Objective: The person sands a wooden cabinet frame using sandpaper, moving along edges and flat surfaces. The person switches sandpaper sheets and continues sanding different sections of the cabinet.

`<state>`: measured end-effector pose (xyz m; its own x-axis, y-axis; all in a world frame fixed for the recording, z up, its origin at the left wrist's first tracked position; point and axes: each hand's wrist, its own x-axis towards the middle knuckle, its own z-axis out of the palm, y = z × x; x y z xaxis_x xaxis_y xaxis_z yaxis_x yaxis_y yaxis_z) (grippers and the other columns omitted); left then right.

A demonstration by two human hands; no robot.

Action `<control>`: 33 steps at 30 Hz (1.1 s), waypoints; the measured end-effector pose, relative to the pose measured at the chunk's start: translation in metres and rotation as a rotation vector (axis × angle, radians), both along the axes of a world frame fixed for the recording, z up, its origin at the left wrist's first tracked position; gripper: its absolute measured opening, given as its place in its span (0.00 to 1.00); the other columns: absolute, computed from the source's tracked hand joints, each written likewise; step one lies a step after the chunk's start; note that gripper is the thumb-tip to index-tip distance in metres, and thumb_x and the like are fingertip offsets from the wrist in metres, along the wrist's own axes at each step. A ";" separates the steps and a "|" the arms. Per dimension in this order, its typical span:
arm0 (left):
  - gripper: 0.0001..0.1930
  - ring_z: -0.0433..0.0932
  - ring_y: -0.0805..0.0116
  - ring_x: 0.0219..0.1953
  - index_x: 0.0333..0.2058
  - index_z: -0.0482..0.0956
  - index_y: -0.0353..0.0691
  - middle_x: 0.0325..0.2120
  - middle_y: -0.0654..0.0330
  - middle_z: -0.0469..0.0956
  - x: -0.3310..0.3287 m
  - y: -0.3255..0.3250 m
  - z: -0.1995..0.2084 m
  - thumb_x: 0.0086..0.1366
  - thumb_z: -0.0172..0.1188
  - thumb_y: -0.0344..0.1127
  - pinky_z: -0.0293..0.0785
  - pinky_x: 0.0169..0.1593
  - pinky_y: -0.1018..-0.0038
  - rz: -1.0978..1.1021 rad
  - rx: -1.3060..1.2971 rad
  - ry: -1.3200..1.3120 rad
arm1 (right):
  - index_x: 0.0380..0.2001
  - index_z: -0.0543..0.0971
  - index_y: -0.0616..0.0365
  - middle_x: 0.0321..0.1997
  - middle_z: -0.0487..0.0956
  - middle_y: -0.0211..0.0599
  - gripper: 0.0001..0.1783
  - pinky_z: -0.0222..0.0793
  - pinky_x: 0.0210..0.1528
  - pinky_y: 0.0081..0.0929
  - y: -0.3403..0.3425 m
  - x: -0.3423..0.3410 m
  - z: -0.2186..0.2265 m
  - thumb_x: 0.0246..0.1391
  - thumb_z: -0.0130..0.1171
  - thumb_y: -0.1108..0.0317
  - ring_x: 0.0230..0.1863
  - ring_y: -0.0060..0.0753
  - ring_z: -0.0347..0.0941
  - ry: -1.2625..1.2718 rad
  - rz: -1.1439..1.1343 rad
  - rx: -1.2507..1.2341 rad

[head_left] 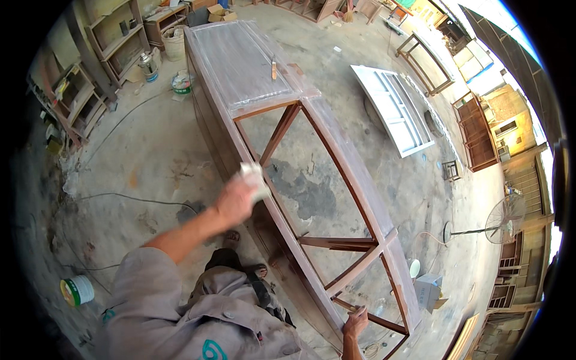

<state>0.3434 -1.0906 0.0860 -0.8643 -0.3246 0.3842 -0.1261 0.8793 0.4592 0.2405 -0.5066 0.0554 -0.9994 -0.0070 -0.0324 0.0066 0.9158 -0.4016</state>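
A long wooden furniture frame, brown with a dusty whitish film, stretches diagonally across the view. Its far part holds a solid panel; nearer, there are open bays with crossbars. My left hand, slightly blurred, is closed around a pale folded pad on the frame's near long rail. Whether the pad is cloth or sandpaper I cannot make out. Farther down the same rail, at the lower right, my right hand grips the frame. On the far panel lies a small brown strip.
A white slatted panel is propped beyond the frame. A standing fan and an open cardboard box are to the right. Buckets, a striped tub, shelves and a cable are on the left.
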 end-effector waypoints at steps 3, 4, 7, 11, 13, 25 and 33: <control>0.17 0.76 0.46 0.58 0.46 0.86 0.44 0.48 0.47 0.81 -0.008 -0.056 -0.019 0.62 0.53 0.28 0.72 0.64 0.57 0.201 -0.132 0.052 | 0.37 0.82 0.65 0.26 0.85 0.47 0.29 0.76 0.35 0.40 -0.015 -0.001 0.010 0.76 0.39 0.52 0.29 0.44 0.84 -0.018 0.022 -0.045; 0.16 0.76 0.44 0.59 0.46 0.86 0.43 0.49 0.46 0.80 -0.009 -0.026 -0.013 0.62 0.53 0.28 0.70 0.65 0.55 0.123 -0.065 0.053 | 0.37 0.82 0.65 0.26 0.85 0.48 0.29 0.76 0.35 0.39 -0.009 -0.002 0.008 0.76 0.39 0.52 0.29 0.44 0.84 -0.023 0.010 -0.035; 0.13 0.73 0.45 0.64 0.45 0.86 0.41 0.51 0.46 0.80 0.007 0.087 0.004 0.66 0.57 0.28 0.66 0.70 0.54 0.055 -0.040 0.069 | 0.37 0.82 0.66 0.27 0.85 0.50 0.28 0.76 0.35 0.40 -0.001 -0.002 -0.001 0.76 0.40 0.54 0.28 0.46 0.84 -0.042 -0.005 -0.043; 0.13 0.77 0.43 0.56 0.45 0.85 0.38 0.49 0.46 0.80 -0.007 -0.018 0.013 0.64 0.56 0.29 0.72 0.62 0.56 0.103 -0.153 0.016 | 0.37 0.81 0.66 0.28 0.84 0.52 0.25 0.76 0.34 0.43 0.007 -0.005 -0.010 0.75 0.41 0.58 0.28 0.48 0.83 -0.027 0.004 -0.101; 0.16 0.74 0.45 0.58 0.44 0.86 0.45 0.47 0.44 0.80 -0.023 -0.075 0.021 0.61 0.53 0.26 0.69 0.64 0.56 0.259 -0.092 0.046 | 0.38 0.81 0.66 0.28 0.84 0.51 0.25 0.76 0.34 0.43 0.006 -0.004 -0.005 0.75 0.40 0.59 0.27 0.48 0.83 -0.034 -0.005 -0.109; 0.16 0.75 0.40 0.59 0.48 0.83 0.33 0.53 0.40 0.79 -0.013 -0.037 0.006 0.64 0.55 0.28 0.71 0.64 0.54 0.214 0.066 -0.096 | 0.37 0.81 0.66 0.25 0.84 0.46 0.30 0.76 0.34 0.37 -0.012 0.000 0.011 0.76 0.37 0.52 0.25 0.41 0.82 -0.057 -0.020 -0.058; 0.22 0.73 0.42 0.63 0.56 0.78 0.29 0.58 0.40 0.76 -0.003 -0.035 -0.019 0.62 0.54 0.24 0.68 0.69 0.57 0.154 0.079 0.053 | 0.38 0.80 0.68 0.29 0.84 0.48 0.31 0.76 0.32 0.33 0.008 -0.007 -0.006 0.77 0.38 0.50 0.26 0.38 0.82 -0.076 0.031 -0.076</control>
<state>0.3409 -1.1256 0.0666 -0.7815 -0.4825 0.3955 -0.2302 0.8123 0.5359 0.2333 -0.4987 0.0494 -0.9934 -0.0437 -0.1063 0.0114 0.8830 -0.4693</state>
